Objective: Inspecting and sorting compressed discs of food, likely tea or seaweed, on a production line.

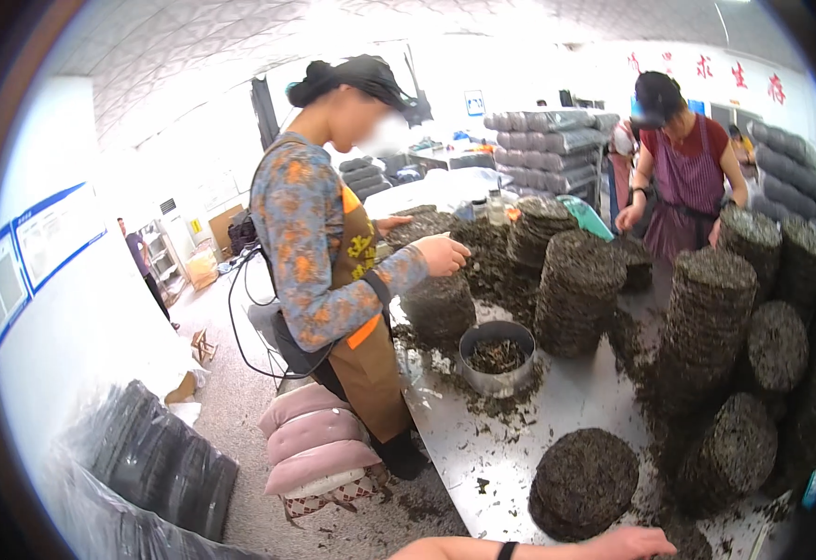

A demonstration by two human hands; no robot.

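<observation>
left hand (630,541) near 1 round dark stack (583,481) on the table (455,462), 1 metal pot (499,383) beyond; whether the hand grasps anything, i cannot tell.

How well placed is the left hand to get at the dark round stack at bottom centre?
Probably well placed, yes: the left hand appears close to the near side of the stack, and nothing visible stands between them.
</observation>
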